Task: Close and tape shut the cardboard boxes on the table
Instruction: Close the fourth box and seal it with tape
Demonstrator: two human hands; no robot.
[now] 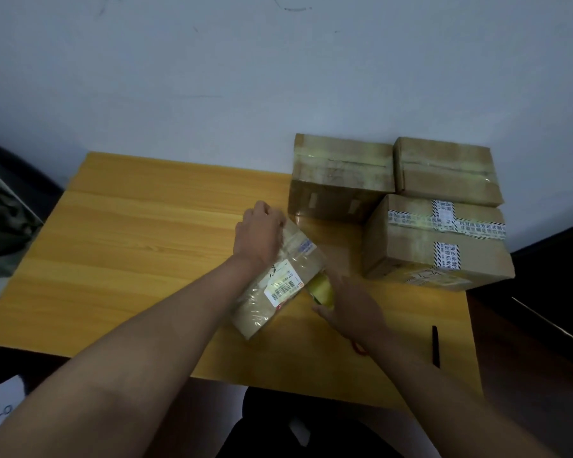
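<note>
A small flat cardboard box (278,285) with a white barcode label lies slantwise in the middle of the wooden table (139,246), its top shiny with clear tape. My left hand (258,236) grips the box's far end, fingers curled over the edge. My right hand (348,309) holds a yellowish roll of tape (321,289) against the box's right side; most of the roll is hidden by the hand. Three larger closed boxes stand at the back right: a taped one (338,173), another beside it (444,170), and one with printed tape (437,242).
A black pen (435,345) lies near the table's right front edge. A white wall rises behind the table. Dark cloth lies at the far left, and a paper sheet (0,411) sits at the lower left. The table's left half is bare wood.
</note>
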